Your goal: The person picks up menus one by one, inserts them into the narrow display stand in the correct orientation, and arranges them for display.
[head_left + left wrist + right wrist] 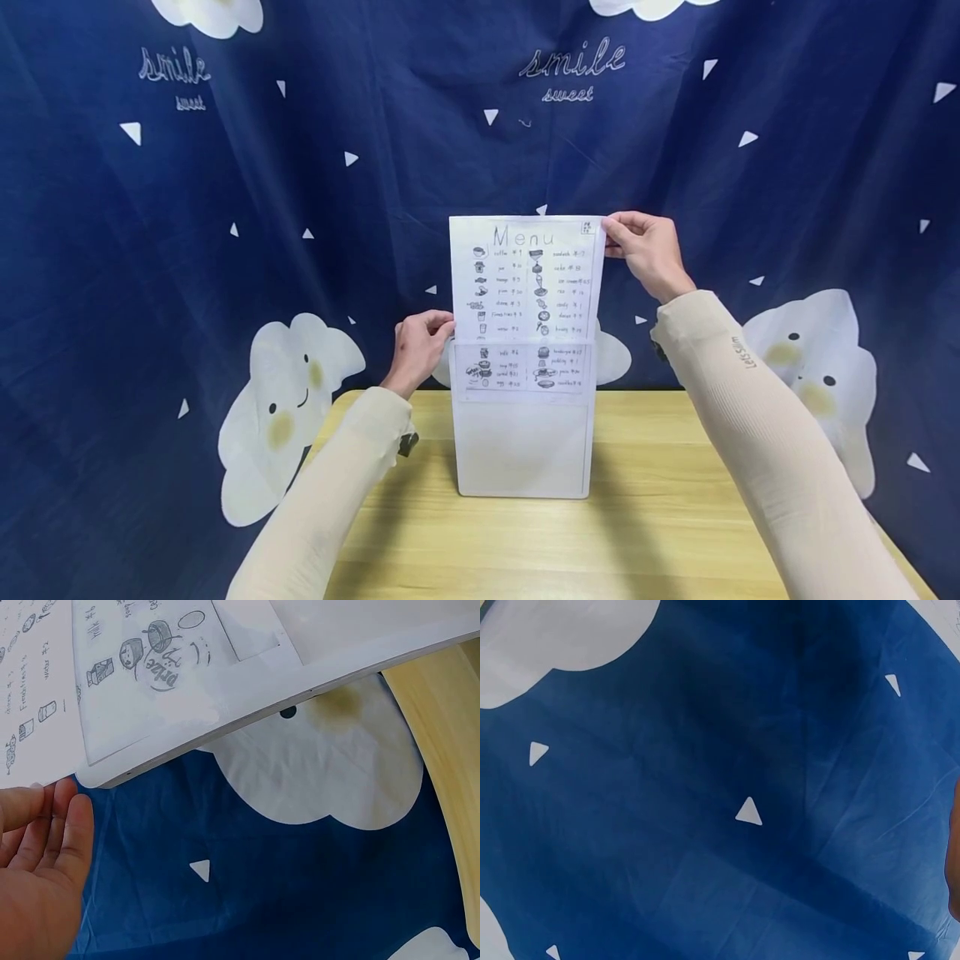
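A paper menu [506,287] with handwriting and small food drawings stands upright above a white display holder [521,450]. Its lower part shows through the holder's clear front, above a blank white area. My right hand [648,254] pinches the menu's top right corner between thumb and fingers. Lower down, the left hand [416,350] pinches the sheet's left edge, just above the holder's top corner. In the left wrist view, the thumb and fingertips meet at the paper's edge, beside the holder's thick rim [202,740]. Only a sliver of the right hand appears in the right wrist view.
The holder stands on a light wooden table [660,492]. Behind it hangs a dark blue curtain [420,100] printed with white triangles, smiling clouds and lettering. The table's back edge lies close to the curtain.
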`<control>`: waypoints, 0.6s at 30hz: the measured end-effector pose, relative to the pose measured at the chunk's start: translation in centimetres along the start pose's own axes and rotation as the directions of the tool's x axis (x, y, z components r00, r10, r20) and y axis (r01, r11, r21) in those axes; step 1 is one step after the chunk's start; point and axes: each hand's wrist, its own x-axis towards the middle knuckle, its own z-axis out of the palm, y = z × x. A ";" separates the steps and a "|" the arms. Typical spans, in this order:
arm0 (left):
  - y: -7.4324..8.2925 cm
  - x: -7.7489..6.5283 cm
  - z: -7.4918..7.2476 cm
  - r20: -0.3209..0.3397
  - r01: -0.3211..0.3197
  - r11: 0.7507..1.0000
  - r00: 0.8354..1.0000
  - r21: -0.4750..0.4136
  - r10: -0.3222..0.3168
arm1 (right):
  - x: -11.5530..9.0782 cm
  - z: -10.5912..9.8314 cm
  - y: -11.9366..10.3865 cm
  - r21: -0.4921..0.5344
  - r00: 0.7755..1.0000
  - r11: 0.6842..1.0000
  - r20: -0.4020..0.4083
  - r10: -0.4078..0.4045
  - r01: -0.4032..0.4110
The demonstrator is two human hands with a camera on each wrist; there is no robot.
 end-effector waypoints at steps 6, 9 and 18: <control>0.0 0.1 0.0 -0.008 -0.011 1.000 1.000 0.002 0.011 | 0.1 0.2 0.1 0.014 1.000 1.000 0.006 -0.009 0.009; 0.0 0.1 0.0 -0.007 -0.013 1.000 1.000 -0.002 0.013 | 0.1 0.2 0.1 0.013 1.000 1.000 0.006 -0.011 0.011; 0.1 0.0 -0.1 -0.007 -0.006 1.000 1.000 0.003 0.006 | -0.2 0.2 0.2 -0.004 1.000 1.000 0.014 -0.005 0.005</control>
